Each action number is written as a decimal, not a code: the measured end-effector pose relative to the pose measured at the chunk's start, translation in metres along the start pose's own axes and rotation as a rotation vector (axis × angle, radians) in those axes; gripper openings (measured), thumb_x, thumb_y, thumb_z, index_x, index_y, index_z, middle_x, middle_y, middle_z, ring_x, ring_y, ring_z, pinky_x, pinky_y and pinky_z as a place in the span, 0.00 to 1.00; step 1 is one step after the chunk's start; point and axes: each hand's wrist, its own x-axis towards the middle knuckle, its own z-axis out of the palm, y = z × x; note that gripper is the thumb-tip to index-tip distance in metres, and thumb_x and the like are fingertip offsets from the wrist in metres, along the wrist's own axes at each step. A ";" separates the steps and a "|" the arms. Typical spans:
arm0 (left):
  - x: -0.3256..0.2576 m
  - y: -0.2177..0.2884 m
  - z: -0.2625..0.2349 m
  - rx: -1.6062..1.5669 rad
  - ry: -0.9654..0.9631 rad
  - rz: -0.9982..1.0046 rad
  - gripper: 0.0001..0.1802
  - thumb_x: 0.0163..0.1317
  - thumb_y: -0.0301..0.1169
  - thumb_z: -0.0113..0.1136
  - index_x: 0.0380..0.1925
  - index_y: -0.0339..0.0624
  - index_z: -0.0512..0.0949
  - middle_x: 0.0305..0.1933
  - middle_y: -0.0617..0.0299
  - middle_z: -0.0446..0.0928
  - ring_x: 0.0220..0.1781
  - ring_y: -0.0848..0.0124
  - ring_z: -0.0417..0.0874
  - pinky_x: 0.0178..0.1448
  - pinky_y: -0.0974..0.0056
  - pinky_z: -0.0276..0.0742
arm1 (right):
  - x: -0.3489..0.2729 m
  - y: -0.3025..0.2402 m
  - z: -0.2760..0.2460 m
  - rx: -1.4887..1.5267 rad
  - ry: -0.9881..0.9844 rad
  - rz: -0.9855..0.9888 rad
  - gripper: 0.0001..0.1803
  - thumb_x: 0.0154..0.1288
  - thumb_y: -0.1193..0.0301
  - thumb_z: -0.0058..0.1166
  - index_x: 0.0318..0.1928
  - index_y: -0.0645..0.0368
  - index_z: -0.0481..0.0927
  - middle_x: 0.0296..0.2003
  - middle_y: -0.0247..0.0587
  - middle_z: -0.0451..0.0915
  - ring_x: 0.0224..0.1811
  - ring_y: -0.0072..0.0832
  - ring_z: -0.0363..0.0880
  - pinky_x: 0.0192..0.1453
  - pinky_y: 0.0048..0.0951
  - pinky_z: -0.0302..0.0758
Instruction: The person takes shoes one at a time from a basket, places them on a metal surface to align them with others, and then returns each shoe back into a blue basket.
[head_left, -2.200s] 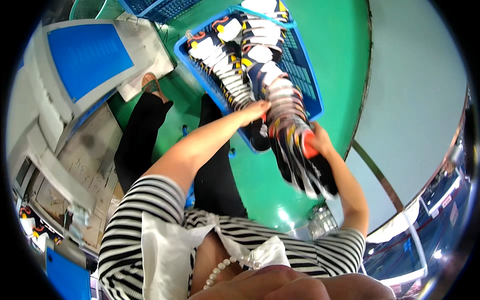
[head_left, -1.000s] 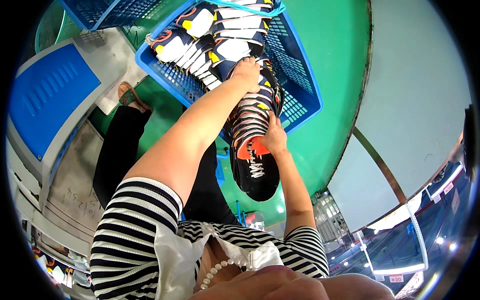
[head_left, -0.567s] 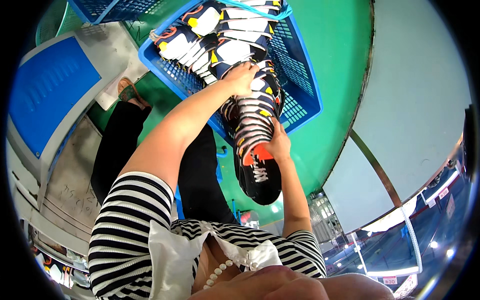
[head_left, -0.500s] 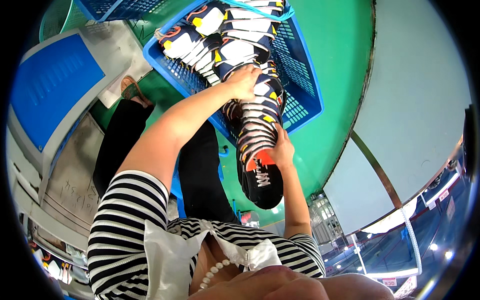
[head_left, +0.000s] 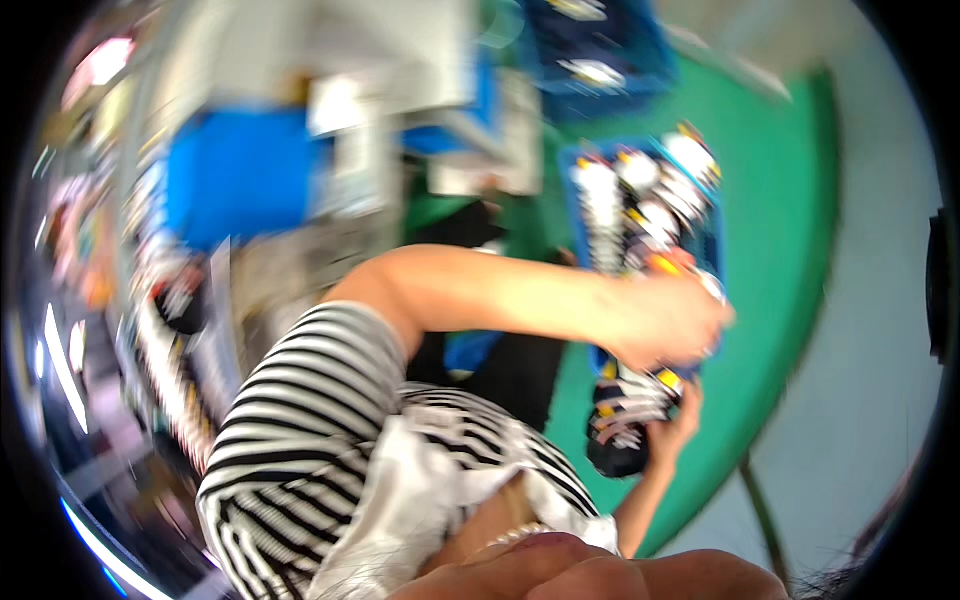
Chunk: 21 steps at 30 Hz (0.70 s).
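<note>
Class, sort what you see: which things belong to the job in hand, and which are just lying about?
In the job:
nested slippers
left hand, over them
right hand, at their side
nearer blue basket, holding more

Just around:
farther blue basket
grey tabletop

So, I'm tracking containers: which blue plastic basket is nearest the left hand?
The lower blue plastic basket, partly hidden by the left hand; the upper basket, cropped on top, is farther.
</note>
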 end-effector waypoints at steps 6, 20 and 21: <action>0.013 0.168 -0.157 0.650 -0.167 -0.016 0.04 0.43 0.33 0.62 0.20 0.47 0.82 0.27 0.60 0.79 0.34 0.64 0.82 0.26 0.58 0.75 | 0.028 -0.100 -0.022 0.683 0.123 -0.251 0.38 0.51 0.79 0.52 0.65 0.69 0.57 0.60 0.54 0.65 0.62 0.41 0.65 0.68 0.39 0.57; -0.071 0.281 -0.297 0.098 0.458 -0.048 0.40 0.47 0.54 0.68 0.57 0.43 0.71 0.55 0.53 0.71 0.58 0.64 0.71 0.61 0.65 0.66 | 0.005 -0.262 -0.031 0.871 0.350 -0.588 0.38 0.57 0.64 0.58 0.63 0.66 0.57 0.54 0.54 0.70 0.56 0.41 0.70 0.62 0.38 0.64; -0.090 0.273 -0.286 -0.213 0.575 -0.070 0.41 0.49 0.50 0.68 0.60 0.44 0.67 0.56 0.53 0.70 0.58 0.64 0.71 0.60 0.64 0.68 | 0.003 -0.267 -0.024 0.868 0.322 -0.572 0.38 0.57 0.64 0.58 0.63 0.66 0.56 0.53 0.54 0.70 0.56 0.42 0.70 0.61 0.39 0.65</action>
